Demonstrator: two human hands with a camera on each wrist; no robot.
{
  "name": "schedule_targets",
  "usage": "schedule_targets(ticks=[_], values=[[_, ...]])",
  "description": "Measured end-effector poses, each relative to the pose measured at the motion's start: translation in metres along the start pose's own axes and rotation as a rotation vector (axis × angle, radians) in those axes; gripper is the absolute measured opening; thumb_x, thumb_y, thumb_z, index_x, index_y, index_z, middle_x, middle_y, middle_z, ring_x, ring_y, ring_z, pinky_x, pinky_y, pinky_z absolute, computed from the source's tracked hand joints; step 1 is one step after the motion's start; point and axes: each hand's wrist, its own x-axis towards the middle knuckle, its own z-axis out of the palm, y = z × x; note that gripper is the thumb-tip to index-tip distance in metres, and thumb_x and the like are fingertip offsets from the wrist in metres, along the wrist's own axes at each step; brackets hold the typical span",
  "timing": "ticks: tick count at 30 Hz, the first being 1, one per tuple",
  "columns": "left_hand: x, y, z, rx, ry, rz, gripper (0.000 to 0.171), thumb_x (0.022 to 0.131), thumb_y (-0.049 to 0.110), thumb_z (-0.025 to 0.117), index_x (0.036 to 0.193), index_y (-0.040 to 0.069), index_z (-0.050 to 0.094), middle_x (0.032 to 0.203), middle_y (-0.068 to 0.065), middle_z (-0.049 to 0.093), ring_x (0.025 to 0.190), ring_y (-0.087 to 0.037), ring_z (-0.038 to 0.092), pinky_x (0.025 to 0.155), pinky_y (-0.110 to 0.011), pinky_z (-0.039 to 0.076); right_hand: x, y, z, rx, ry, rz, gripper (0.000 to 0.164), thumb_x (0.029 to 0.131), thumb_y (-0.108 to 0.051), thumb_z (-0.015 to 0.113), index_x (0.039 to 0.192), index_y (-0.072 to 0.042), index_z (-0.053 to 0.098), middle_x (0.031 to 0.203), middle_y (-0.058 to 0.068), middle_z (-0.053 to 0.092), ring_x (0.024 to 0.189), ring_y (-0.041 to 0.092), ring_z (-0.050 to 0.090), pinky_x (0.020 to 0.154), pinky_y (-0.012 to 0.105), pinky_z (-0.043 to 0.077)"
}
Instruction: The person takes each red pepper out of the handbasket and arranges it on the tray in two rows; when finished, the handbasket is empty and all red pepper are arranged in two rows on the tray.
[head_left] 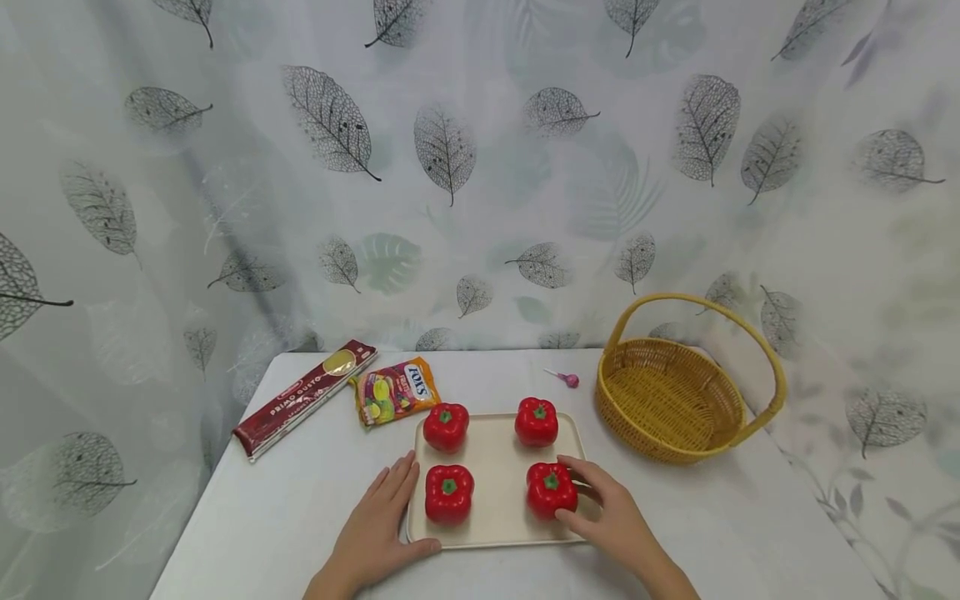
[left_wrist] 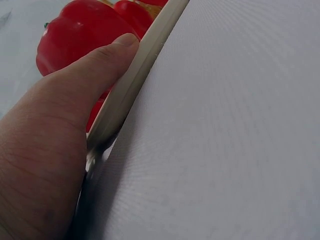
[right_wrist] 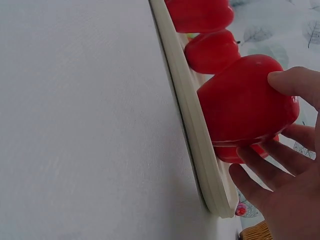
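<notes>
On a cream tray (head_left: 491,479) sit several red bell peppers with green stems. My right hand (head_left: 617,518) holds the near-right bell pepper (head_left: 551,490) from its right side. In the right wrist view the thumb lies on this pepper (right_wrist: 245,102), with the other fingers bent along its far side. My left hand (head_left: 377,527) rests along the tray's left edge, fingers extended forward. Its thumb (left_wrist: 107,57) lies at the rim (left_wrist: 145,60) in the left wrist view. Closest to it is the near-left pepper (head_left: 449,495). Two more peppers, left (head_left: 446,427) and right (head_left: 536,422), occupy the far corners.
Behind the tray to the left lie an orange candy bag (head_left: 396,392) and a long dark-red spaghetti pack (head_left: 303,400). A purple lollipop (head_left: 572,380) is beyond the tray. At the right stands a yellow wicker basket (head_left: 652,450) with a tall handle. A leaf-print curtain (head_left: 495,217) hangs behind the white table.
</notes>
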Motion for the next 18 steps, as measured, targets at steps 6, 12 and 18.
schedule_targets(ticks=[6,12,18], values=[[0.0013,0.0013,0.0001,-0.01,0.002,-0.003,0.127,0.078,0.098,0.059,0.17,0.012,0.038,0.176,-0.002,0.032,0.163,-0.02,0.024,0.13,-0.048,0.021,0.0014,-0.0014,-0.0018,-0.017,-0.002,0.007,0.081,0.081,-0.023,0.098,0.153,-0.016,0.061,0.147,-0.003,0.065,0.133,0.021,0.062,0.107,0.04,0.057],[0.0007,0.002,0.0001,-0.011,-0.003,-0.011,0.128,0.076,0.097,0.059,0.17,0.013,0.039,0.176,-0.002,0.033,0.163,-0.022,0.026,0.13,-0.05,0.022,-0.0002,-0.0017,-0.0013,-0.018,-0.005,0.008,0.081,0.081,-0.022,0.098,0.153,-0.015,0.061,0.148,0.0,0.064,0.133,0.024,0.062,0.107,0.043,0.056],[0.0012,0.0009,0.0012,-0.008,-0.012,-0.016,0.129,0.076,0.098,0.059,0.17,0.013,0.038,0.176,-0.002,0.032,0.163,-0.021,0.025,0.13,-0.05,0.021,-0.0037,-0.0023,-0.0032,-0.024,0.021,-0.041,0.075,0.085,-0.023,0.096,0.151,-0.017,0.062,0.149,0.002,0.064,0.135,0.021,0.061,0.109,0.048,0.055]])
